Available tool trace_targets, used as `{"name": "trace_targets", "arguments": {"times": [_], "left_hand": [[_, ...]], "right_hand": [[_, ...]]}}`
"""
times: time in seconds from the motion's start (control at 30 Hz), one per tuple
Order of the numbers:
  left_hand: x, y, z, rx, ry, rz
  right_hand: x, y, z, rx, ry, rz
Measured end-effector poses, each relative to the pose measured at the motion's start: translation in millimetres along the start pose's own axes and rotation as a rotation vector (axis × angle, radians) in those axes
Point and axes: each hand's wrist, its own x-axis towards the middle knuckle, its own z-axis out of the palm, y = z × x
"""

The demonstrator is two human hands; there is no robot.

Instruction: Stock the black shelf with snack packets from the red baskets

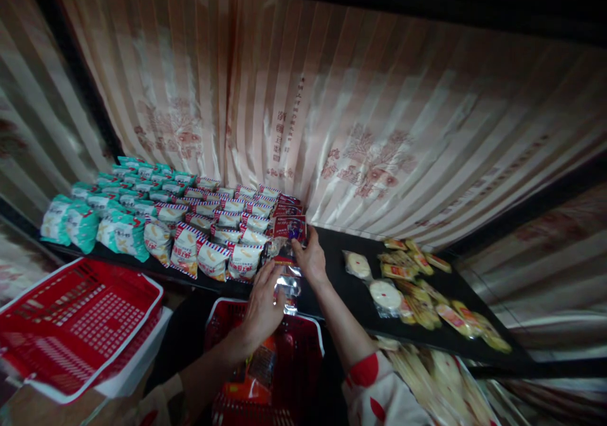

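A row of dark red snack packets [289, 227] lies on the black shelf, at the right end of the white snack bags [244, 260]. My right hand [312, 260] is closed on the right side of a dark red packet, its thumb on top. My left hand [264, 303] is at the near side of the same row, fingers bent against a packet with a shiny silver end [288, 290]. Dim light hides exactly how its fingertips grip. Below my forearms stands a red basket [310, 336] with an orange package [258, 375] inside.
Teal snack bags [121, 233] stand in rows at the left. Round wrapped cakes [385, 294] and yellow packets [403, 268] lie at the right of the shelf [334, 287]. Another red basket [95, 325] sits at lower left. Long pale packages [436, 375] lie below right; a striped curtain [265, 85] hangs behind.
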Motion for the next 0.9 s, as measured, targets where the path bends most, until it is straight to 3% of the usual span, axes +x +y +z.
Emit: {"name": "trace_targets", "arguments": {"times": [0.17,0.4,0.63,0.8,0.9], "left_hand": [[1.8,-1.9,-1.2,0.065,0.035,0.047],[3.3,3.2,-10.4,0.168,-0.015,0.024],[3.3,3.5,-11.1,0.142,-0.01,0.0],[-11.8,0.6,-25.9,0.101,0.055,0.06],[-38.3,-13.3,-31.4,0.043,0.034,0.058]], "right_hand": [[-7.3,-2.5,6.7,-0.057,0.031,-0.082],[-14.3,1.3,12.5,-0.125,0.022,-0.105],[-16.0,9.0,16.1,-0.004,0.051,-0.183],[-46.8,18.1,-3.9,0.205,0.229,-0.159],[-86.2,34.1,-14.8,0.388,0.353,-0.04]]}}
